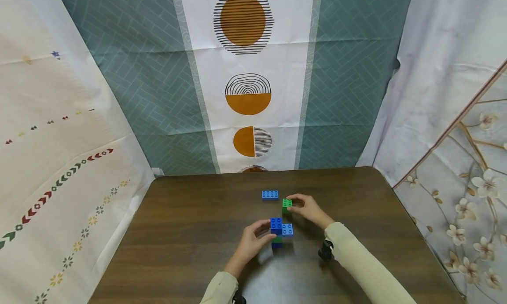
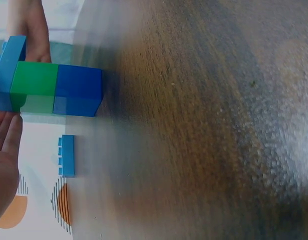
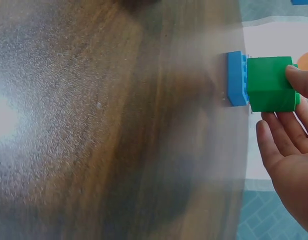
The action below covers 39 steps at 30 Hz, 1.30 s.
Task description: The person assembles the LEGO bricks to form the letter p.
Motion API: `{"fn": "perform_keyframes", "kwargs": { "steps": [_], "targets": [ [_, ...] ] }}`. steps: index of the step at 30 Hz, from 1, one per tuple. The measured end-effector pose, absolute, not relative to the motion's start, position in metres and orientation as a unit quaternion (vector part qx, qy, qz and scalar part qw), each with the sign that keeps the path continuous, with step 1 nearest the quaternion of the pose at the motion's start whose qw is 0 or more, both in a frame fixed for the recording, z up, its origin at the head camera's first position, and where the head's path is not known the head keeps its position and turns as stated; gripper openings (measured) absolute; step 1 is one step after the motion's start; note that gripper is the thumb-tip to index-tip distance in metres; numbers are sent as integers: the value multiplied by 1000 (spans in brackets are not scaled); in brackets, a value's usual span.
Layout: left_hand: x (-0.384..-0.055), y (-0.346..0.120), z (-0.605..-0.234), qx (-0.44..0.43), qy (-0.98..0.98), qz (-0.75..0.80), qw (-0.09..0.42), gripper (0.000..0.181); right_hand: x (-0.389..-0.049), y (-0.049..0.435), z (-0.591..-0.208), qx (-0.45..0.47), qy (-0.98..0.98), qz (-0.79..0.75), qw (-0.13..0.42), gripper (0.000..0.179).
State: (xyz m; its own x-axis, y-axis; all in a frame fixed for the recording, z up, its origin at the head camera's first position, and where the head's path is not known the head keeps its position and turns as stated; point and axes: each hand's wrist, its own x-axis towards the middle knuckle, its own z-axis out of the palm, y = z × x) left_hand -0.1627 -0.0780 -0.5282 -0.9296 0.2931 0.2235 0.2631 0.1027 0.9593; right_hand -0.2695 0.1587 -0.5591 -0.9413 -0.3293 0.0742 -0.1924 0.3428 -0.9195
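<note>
My left hand (image 1: 248, 241) pinches a stack of toy building bricks between thumb and fingers. A dark blue brick (image 1: 276, 225) tops it; under that a longer light blue brick (image 1: 288, 230) juts out to the right. Lower down come a green brick (image 2: 34, 85) and another dark blue brick (image 2: 78, 90), clearest in the left wrist view. Farther off, my right hand (image 1: 310, 210) grips a separate green brick (image 3: 270, 84), thumb on one side and fingers on the other. A loose light blue brick (image 1: 270, 195) lies on the table beyond both hands, studs up.
The brown wooden table (image 1: 190, 233) has rounded far corners. A patterned green and white cloth (image 1: 253, 62) hangs behind its far edge, with pale printed cloths (image 1: 439, 75) at the sides. A dark wrist camera (image 1: 326, 250) sits at the right cuff.
</note>
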Motion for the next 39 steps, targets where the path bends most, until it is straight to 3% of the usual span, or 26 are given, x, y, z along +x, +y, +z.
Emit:
{"fn": "perform_keyframes", "kwargs": {
  "steps": [14,27,39],
  "targets": [
    [-163,-78,-531,191,741,643,12,34,-257,173,-548,-187,827,-528,40,34],
    [-163,-80,-531,194,748,635,11,34,-244,175,-529,-198,812,-543,75,37],
    [-162,-80,-531,191,754,628,9,34,-223,172,-498,-229,811,-535,62,36]
  ]
}}
